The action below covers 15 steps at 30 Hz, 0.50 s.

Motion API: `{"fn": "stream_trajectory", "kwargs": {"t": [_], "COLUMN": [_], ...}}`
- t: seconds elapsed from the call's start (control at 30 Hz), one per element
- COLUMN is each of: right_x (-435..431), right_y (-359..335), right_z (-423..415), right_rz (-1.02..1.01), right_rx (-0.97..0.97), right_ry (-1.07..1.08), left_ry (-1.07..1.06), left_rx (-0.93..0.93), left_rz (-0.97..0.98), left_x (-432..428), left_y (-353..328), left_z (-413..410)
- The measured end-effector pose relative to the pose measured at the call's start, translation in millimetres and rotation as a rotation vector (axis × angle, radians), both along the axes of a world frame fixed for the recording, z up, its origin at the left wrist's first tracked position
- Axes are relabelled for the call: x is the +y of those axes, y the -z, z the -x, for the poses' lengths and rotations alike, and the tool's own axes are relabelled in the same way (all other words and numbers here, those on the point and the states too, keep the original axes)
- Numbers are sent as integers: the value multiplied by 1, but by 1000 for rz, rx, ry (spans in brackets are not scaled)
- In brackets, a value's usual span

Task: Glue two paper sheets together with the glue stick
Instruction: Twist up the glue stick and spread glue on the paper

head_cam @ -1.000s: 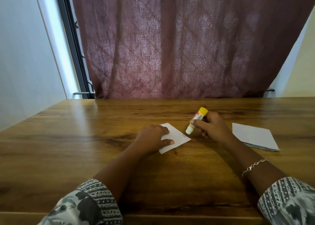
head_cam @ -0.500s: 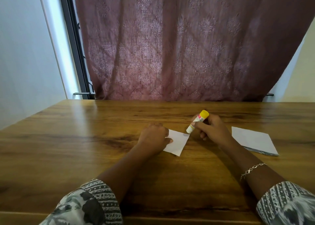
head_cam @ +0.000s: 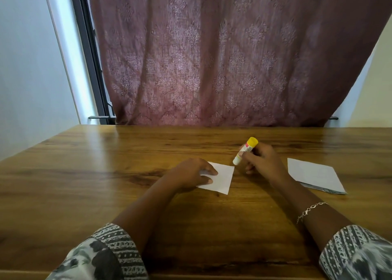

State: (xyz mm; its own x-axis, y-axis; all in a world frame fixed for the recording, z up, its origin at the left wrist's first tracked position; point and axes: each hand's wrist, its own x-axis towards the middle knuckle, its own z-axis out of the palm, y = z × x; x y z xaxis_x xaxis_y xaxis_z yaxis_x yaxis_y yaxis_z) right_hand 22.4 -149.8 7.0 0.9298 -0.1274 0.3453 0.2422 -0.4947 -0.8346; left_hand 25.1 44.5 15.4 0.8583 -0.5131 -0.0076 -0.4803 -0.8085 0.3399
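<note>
Fingers (head_cam: pixel 249 158) of the right hand (head_cam: pixel 264 161) are being kept curled round the glue stick (head_cam: pixel 246 150), its tip just beside the small sheet (head_cam: pixel 222 181) being turned and pressed down under the left hand (head_cam: pixel 191 173), suggesting another edge is being readied; the second sheet (head_cam: pixel 314 173) is lying further right.

From where I stand, the person wears a loose top with sleeves that stop partway down the forearm. The left sleeve (head_cam: pixel 101 256) is pale grey-white with big charcoal blotches, finished by a broad cuff band of black-and-white stripes, dots and small zigzags. The right sleeve (head_cam: pixel 358 252) carries the same print and band. A thin, pale metal chain bracelet (head_cam: pixel 311 209) with small twisted links circles the wrist behind the right hand (head_cam: pixel 265 163).
</note>
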Motion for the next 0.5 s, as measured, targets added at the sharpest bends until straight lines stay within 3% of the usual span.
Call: {"fn": "stream_trajectory", "kwargs": {"t": [0.2,0.5], "right_x": [8,19], "right_y": [7,7], "right_z": [-8,-14], "right_rz": [138,230], "right_rx": [-1,-52], "right_ry": [24,21], "left_ry": [-59,-56], "left_rx": [-119,-116], "left_rz": [-87,-58], "left_x": [-11,-10], "left_y": [3,6], "left_z": [3,1]}}
